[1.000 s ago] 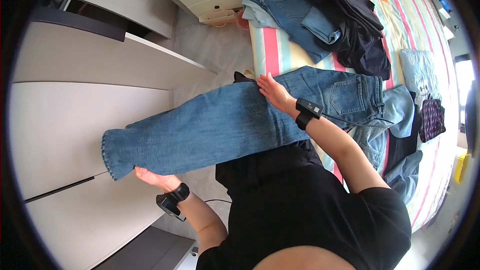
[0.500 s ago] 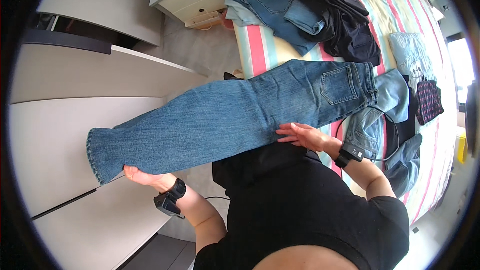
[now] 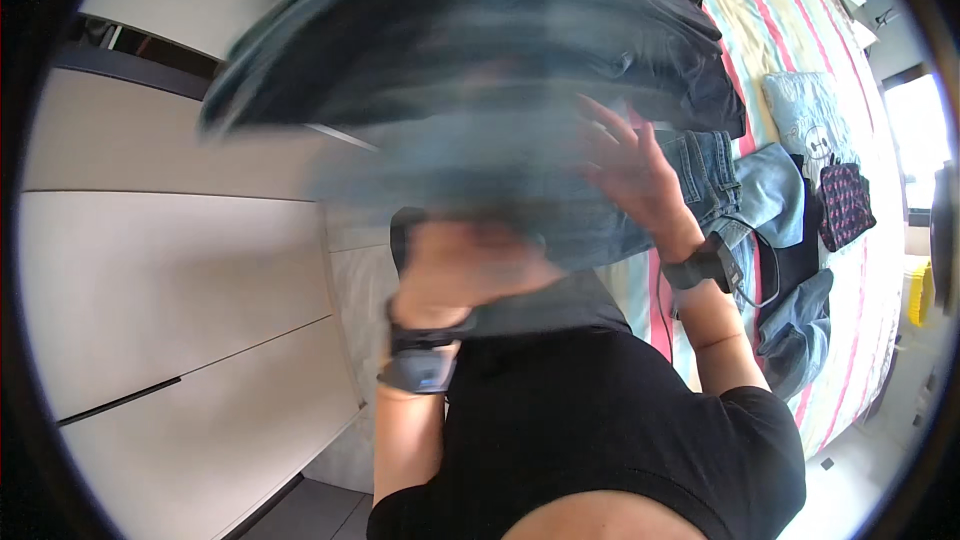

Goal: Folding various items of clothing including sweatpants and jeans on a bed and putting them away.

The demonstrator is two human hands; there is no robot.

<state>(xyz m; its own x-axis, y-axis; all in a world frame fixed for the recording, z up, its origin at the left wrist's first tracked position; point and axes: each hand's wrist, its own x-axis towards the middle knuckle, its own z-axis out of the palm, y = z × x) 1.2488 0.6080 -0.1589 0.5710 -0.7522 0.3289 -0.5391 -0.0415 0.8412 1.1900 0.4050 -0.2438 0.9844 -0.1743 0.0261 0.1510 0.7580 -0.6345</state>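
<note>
Blue jeans (image 3: pixel 705 175) lie with the waist and a back pocket on the bed. Their leg (image 3: pixel 420 50) is swung up and folded over in the air, heavily smeared by motion, with its dark inside showing. My left hand (image 3: pixel 475 265) is at the near side of the raised denim, in front of my body. Its fingers are blurred, but the swinging leg moves along with it, so it grips the jeans. My right hand (image 3: pixel 635 175) is over the jeans just left of the pocket, fingers spread, holding nothing.
Dark trousers (image 3: pixel 690 50) lie at the far side of the bed. Lighter jeans (image 3: pixel 800 330), a light blue folded garment (image 3: pixel 815 110) and a dark patterned cloth (image 3: pixel 846 205) are at the right on the striped bedspread (image 3: pixel 845 330). White drawers (image 3: pixel 180 310) stand at the left.
My left hand has moved right and inward, bringing the jeans' leg up off its stretched-out position into a fold. My right hand has shifted farther forward over the jeans.
</note>
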